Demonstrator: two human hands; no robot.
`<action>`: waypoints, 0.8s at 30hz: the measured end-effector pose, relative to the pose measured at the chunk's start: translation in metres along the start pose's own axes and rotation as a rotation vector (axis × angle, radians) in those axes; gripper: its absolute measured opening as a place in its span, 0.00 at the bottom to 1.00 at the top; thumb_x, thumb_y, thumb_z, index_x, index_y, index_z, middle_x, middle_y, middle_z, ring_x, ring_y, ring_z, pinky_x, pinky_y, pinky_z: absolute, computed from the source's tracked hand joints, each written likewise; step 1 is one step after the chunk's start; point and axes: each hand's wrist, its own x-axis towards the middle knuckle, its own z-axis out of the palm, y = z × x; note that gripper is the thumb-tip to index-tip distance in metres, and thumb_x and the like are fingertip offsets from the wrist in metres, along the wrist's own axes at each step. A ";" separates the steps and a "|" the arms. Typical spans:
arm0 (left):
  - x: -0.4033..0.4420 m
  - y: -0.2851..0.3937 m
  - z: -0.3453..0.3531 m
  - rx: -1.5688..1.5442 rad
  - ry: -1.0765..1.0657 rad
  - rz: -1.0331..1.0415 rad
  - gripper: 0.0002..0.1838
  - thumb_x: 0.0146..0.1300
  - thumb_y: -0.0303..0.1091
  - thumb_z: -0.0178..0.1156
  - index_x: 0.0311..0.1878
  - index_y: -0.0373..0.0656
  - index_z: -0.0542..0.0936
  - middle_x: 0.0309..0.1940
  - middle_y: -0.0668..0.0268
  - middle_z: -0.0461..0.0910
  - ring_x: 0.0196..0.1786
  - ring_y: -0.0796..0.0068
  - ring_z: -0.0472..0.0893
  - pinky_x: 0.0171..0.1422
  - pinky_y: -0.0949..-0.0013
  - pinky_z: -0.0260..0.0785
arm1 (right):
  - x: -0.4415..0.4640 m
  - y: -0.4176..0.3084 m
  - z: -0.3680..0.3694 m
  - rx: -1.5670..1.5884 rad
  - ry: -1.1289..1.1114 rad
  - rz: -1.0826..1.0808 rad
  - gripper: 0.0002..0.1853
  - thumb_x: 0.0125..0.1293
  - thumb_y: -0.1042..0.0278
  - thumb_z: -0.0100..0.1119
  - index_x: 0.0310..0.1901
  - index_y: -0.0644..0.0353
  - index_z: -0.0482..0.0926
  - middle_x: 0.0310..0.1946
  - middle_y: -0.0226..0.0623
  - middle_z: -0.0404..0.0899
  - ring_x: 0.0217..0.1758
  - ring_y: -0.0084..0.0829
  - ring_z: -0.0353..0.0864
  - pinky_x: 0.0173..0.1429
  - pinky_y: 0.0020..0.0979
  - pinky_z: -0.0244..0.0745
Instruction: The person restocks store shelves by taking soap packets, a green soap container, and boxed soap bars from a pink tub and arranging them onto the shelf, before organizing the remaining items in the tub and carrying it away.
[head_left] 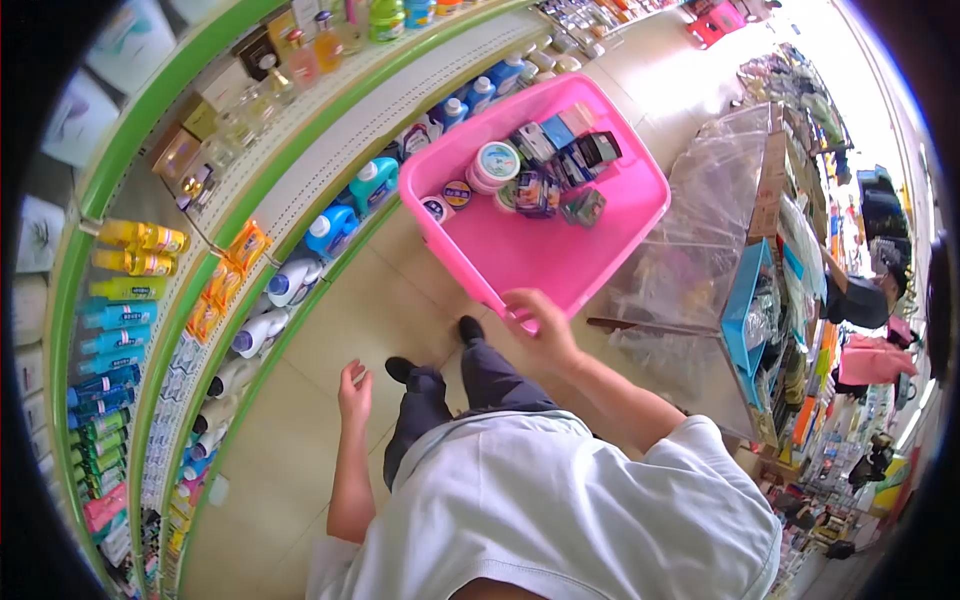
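Observation:
A big pink plastic tub (520, 255) stands before me at a tilt. My right hand (535, 318) is closed on the tub's near rim. Inside the tub lie a round white-and-pink jar (498, 162), small dark boxes (585, 158), a round purple-labelled tin (456, 194) and a green-grey packet (582, 207). My left hand (355, 390) hangs at my side above the floor, fingers loosely bent and slightly apart, with nothing in it. It is nearest to the shelf side and touches nothing.
Shelves (285, 330) with green edges run along my left, holding bottles, perfumes and orange packs (228, 280). To the right stands a display covered in clear plastic (690, 230), beside a blue bin (750, 320). A person (865, 295) in dark clothing is farther right. Tiled floor (310, 400) lies underfoot.

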 end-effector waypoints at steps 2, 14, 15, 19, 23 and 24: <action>-0.001 0.033 0.020 -0.009 -0.047 0.106 0.20 0.59 0.31 0.53 0.55 0.39 0.65 0.48 0.57 0.71 0.45 0.69 0.75 0.48 0.71 0.68 | -0.004 0.018 -0.040 0.048 0.090 0.221 0.16 0.57 0.78 0.53 0.48 0.58 0.70 0.43 0.31 0.73 0.43 0.23 0.74 0.40 0.22 0.71; 0.003 0.247 0.254 -0.083 -0.347 0.397 0.19 0.61 0.30 0.51 0.55 0.39 0.63 0.50 0.58 0.69 0.46 0.73 0.74 0.48 0.74 0.67 | 0.126 0.164 -0.209 0.630 0.082 0.799 0.13 0.57 0.67 0.55 0.42 0.63 0.70 0.30 0.35 0.74 0.33 0.26 0.75 0.33 0.27 0.72; 0.022 0.250 0.280 -0.116 -0.345 0.198 0.22 0.61 0.34 0.51 0.57 0.41 0.61 0.50 0.59 0.68 0.47 0.72 0.74 0.47 0.72 0.67 | 0.142 0.187 -0.206 0.693 -0.034 0.894 0.09 0.57 0.67 0.55 0.37 0.61 0.72 0.26 0.33 0.74 0.31 0.26 0.75 0.30 0.28 0.71; 0.099 0.233 0.361 -0.082 -0.198 -0.243 0.30 0.59 0.46 0.54 0.60 0.45 0.57 0.50 0.61 0.67 0.45 0.70 0.73 0.43 0.66 0.68 | 0.188 0.247 -0.188 0.353 -0.081 1.105 0.05 0.56 0.68 0.53 0.28 0.58 0.72 0.21 0.34 0.74 0.28 0.30 0.77 0.25 0.30 0.69; 0.135 0.209 0.395 -0.067 -0.089 -0.386 0.34 0.56 0.50 0.56 0.61 0.46 0.56 0.52 0.62 0.66 0.46 0.68 0.73 0.39 0.65 0.69 | 0.178 0.300 -0.169 -0.435 -0.676 0.542 0.07 0.51 0.67 0.52 0.28 0.59 0.78 0.31 0.38 0.79 0.35 0.35 0.79 0.32 0.33 0.73; 0.137 0.203 0.398 -0.118 -0.077 -0.375 0.34 0.56 0.50 0.56 0.61 0.46 0.56 0.53 0.62 0.66 0.47 0.67 0.73 0.39 0.65 0.69 | 0.179 0.300 -0.167 -0.608 -0.819 0.369 0.09 0.50 0.67 0.51 0.28 0.59 0.80 0.33 0.39 0.80 0.37 0.36 0.80 0.33 0.34 0.74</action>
